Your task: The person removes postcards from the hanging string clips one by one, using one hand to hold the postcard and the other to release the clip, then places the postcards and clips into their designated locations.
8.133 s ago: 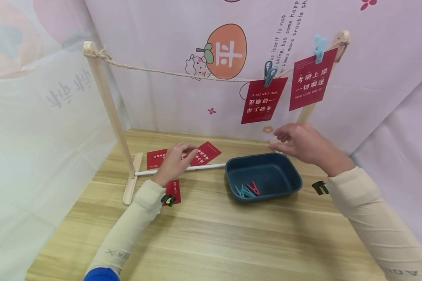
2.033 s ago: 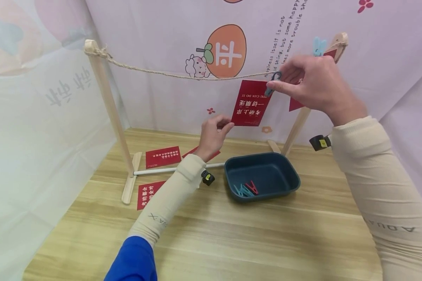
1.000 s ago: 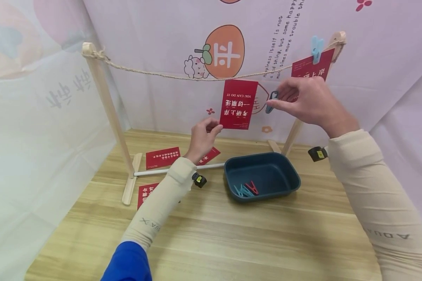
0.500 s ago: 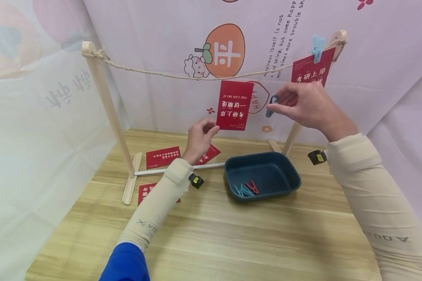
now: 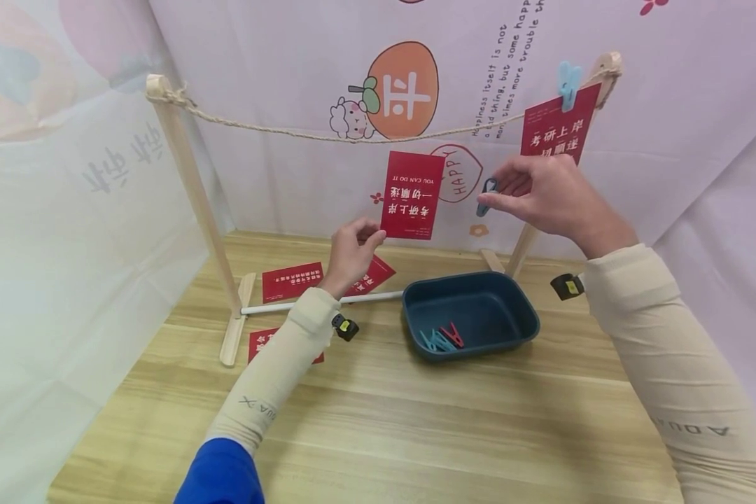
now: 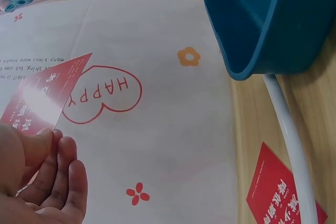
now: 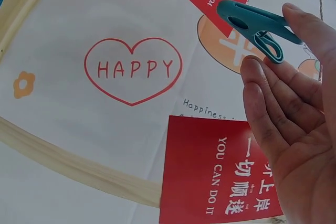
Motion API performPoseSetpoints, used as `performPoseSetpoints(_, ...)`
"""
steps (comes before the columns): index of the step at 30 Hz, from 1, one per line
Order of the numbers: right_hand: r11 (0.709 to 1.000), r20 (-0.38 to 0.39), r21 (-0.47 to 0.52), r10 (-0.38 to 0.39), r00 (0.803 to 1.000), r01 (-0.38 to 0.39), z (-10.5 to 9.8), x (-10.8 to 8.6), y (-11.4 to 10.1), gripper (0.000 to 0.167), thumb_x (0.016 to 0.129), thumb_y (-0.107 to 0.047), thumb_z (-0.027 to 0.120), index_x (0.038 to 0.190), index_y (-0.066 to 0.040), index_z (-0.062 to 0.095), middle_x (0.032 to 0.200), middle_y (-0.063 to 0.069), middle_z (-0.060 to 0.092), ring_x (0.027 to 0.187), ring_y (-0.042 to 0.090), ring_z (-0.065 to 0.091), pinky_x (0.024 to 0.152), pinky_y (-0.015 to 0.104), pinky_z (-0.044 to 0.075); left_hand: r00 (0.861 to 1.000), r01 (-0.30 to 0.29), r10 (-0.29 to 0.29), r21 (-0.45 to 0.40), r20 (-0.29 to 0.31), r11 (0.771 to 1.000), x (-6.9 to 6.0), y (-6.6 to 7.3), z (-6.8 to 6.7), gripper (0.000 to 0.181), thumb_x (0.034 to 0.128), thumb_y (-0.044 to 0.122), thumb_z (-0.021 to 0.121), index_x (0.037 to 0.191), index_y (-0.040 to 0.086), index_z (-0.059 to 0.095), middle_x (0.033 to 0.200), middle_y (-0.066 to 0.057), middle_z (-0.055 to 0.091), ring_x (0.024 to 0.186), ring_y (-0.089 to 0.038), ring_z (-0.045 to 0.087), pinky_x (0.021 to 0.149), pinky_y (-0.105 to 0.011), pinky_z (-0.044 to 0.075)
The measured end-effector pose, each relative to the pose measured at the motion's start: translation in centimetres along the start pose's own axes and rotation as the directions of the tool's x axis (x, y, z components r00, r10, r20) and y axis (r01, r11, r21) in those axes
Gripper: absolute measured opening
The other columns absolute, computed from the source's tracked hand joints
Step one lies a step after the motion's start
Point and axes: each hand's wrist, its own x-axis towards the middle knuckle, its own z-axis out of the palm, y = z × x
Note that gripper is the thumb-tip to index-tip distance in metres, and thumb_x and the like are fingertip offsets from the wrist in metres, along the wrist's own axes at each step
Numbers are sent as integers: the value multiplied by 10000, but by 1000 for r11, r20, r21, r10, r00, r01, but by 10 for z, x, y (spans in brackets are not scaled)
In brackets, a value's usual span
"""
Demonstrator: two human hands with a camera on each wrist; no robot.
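Observation:
My left hand [image 5: 348, 253] pinches a red card [image 5: 411, 196] by its lower left corner. The card is upside down, with its white lettering facing me, just below the rope [image 5: 290, 131]. To the right, my right hand [image 5: 551, 196] pinches a blue-grey clothespin [image 5: 487, 197] between thumb and fingers, apart from both card and rope. In the right wrist view, this clothespin [image 7: 257, 22] looks teal. Behind and above that hand, a second red card [image 5: 554, 126] hangs from the rope by a light blue clothespin [image 5: 568, 85]; the hand hides its lower part.
A dark blue bin [image 5: 534, 318] on the wooden table [image 5: 453, 427] holds light blue clothespins [image 5: 437, 341] and a red clothespin [image 5: 453, 334]. More red cards [image 5: 292, 281] lie around the white rod [image 5: 378, 297]. Wooden posts [image 5: 192, 189] hold up the rope, with a printed cloth behind.
Earlier the card hung clipped on the rope. My right hand took the clothespin off while my left took the card; both hands have since moved down, the card also leftward, away from the rope.

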Motion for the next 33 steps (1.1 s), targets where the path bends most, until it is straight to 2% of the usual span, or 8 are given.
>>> performPoseSetpoints(16,1000,50,22,11,999,-12,16,-8,8,452,899,-348,852,1215,-43,746,1107,169,789,1008,346,764,927,535,641,1000,14,-14,27,-14,1000,-3,-14,-3,216,1051,159,667,1190,5,727,1089,-154,753,1006,-274,702,941,-388,614)
performPoseSetpoints(23,999,63,44,1,998,-3,26,-12,15,444,882,-333,868,1197,-44,749,1092,166,790,970,338,772,900,544,649,1000,11,-10,8,-20,1000,-4,-18,-5,217,1054,145,659,1194,-5,729,1092,-167,752,1002,-285,696,945,-398,610)
performPoseSetpoints(33,997,67,70,8,998,-12,31,-16,21,463,875,-360,870,1198,-51,751,1094,159,782,951,321,765,904,554,643,999,41,-42,-8,-15,999,-8,-23,-10,210,1067,148,633,1188,10,735,1063,-172,739,953,-253,673,841,-308,581)
